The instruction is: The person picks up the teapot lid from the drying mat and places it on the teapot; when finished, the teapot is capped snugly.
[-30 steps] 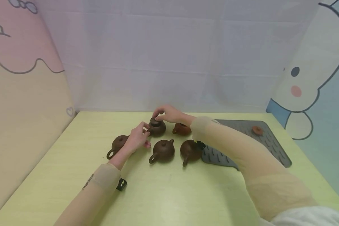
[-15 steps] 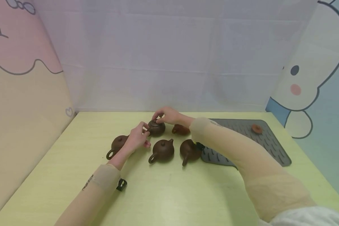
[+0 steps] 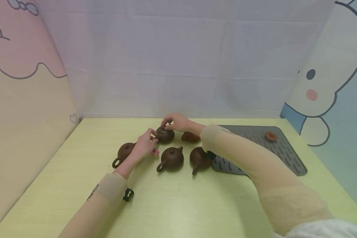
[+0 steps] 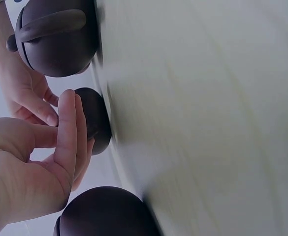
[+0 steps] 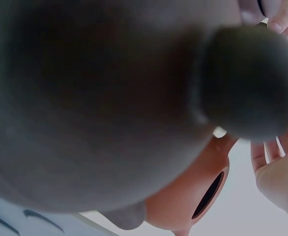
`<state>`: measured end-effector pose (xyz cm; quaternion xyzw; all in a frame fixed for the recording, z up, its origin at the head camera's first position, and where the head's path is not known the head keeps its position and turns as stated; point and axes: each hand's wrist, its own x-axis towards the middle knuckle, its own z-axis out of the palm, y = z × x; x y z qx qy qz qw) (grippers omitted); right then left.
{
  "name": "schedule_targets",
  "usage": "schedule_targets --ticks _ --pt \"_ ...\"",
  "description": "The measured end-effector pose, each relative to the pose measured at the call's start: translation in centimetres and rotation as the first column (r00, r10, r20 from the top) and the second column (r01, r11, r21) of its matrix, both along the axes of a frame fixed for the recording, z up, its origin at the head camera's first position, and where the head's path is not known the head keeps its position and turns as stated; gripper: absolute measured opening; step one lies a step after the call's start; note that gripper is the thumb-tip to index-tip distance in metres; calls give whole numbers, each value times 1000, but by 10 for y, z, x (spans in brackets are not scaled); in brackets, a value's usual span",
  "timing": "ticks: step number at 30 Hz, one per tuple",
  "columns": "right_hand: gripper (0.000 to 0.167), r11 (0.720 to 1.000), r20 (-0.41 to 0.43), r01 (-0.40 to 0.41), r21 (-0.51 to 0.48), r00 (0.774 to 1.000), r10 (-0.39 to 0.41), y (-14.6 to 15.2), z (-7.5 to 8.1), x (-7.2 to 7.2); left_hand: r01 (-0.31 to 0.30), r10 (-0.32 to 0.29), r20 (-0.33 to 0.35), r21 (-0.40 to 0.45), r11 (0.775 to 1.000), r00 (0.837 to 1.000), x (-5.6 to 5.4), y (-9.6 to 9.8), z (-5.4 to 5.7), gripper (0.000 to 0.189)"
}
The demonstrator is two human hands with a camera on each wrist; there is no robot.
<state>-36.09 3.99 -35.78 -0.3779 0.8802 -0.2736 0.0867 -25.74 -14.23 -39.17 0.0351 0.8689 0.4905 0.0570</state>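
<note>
Near the table's back edge a dark brown teapot [image 3: 166, 138] stands with its lid [image 3: 162, 130] on its mouth. My right hand [image 3: 178, 122] holds the lid from above, thumb and fingertips at its knob. On the teapot's left, my left hand [image 3: 144, 143] pinches the handle, which the fingers mostly hide. In the left wrist view the other fingers [image 4: 67, 128] extend past the teapot's dark body [image 4: 99, 118]. A blurred teapot [image 5: 84, 123] fills much of the right wrist view.
A reddish teapot [image 3: 190, 137], lidless in the right wrist view, stands under my right forearm. Brown teapots stand at left [image 3: 125, 150], centre front [image 3: 172, 159] and right [image 3: 200, 158]. A grey mat [image 3: 247, 130] carries a reddish lid [image 3: 270, 136].
My right hand has lowered the lid from just above the teapot onto its mouth. The left hand has stayed at the handle.
</note>
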Motion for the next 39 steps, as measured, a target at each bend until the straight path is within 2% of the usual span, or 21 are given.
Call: schedule_targets --ticks 7,12,16,21,25,28,32,35,39 --pt "34 998 15 -44 55 999 43 6 6 3 21 -21 16 -21 1000 1000 1 -2 1 29" --pt "38 993 19 -14 121 1000 12 17 10 3 43 -43 8 -86 995 999 -1 -6 3 32" --pt "39 991 -7 16 130 1000 -15 30 12 2 54 -58 -21 -155 986 998 -2 -7 9 36" --pt "39 992 -31 42 123 999 -39 47 16 -1 42 -73 -117 -251 967 990 -7 -6 20 38" --pt "40 991 -48 69 113 997 -64 60 24 -4 6 -97 -266 -323 946 959 -14 0 30 33" --pt "41 989 -68 85 118 995 -78 70 29 -6 0 -126 -327 -360 933 937 -19 5 38 31" --pt "41 989 -79 95 111 993 -86 83 33 -9 80 -192 -310 -342 936 931 -27 14 45 34" --pt "42 990 -79 104 92 992 -96 93 32 -11 156 -259 -293 -333 930 920 -33 21 45 37" --pt "42 990 -83 121 75 990 -114 107 26 -10 252 -354 -254 -359 899 900 -38 30 39 40"
